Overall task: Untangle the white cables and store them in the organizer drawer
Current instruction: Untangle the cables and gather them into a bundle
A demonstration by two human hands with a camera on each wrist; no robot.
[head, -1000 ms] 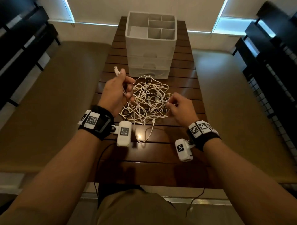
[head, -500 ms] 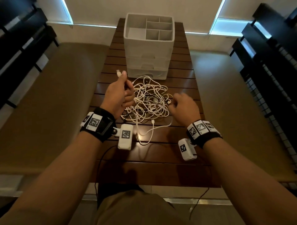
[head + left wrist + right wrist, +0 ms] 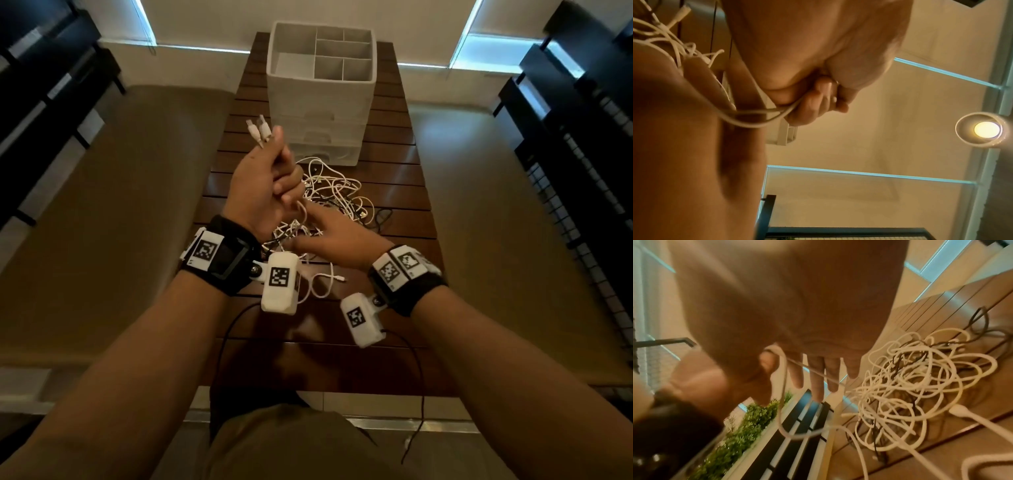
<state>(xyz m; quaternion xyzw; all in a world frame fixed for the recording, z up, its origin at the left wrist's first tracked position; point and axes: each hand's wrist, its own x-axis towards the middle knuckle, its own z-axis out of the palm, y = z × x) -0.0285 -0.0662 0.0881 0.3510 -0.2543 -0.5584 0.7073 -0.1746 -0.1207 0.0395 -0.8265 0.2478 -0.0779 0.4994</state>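
A tangle of white cables lies on the wooden table in front of the white organizer. My left hand is raised above the tangle's left side. It grips cable strands, and two white connectors stick up from its fist. My right hand reaches left beneath it, fingers straight. A white strand runs across those fingers and loops by the thumb. The organizer's front drawers look closed; its top compartments are open.
A thin dark cable is mixed into the right of the tangle. A loose white cable end lies on the near side of the table. Tan floor runs along both sides of the narrow table, with dark furniture beyond.
My left hand has lifted higher with the cable ends, two connectors now showing above it. My right hand has moved left under the left hand and stretched its fingers out.
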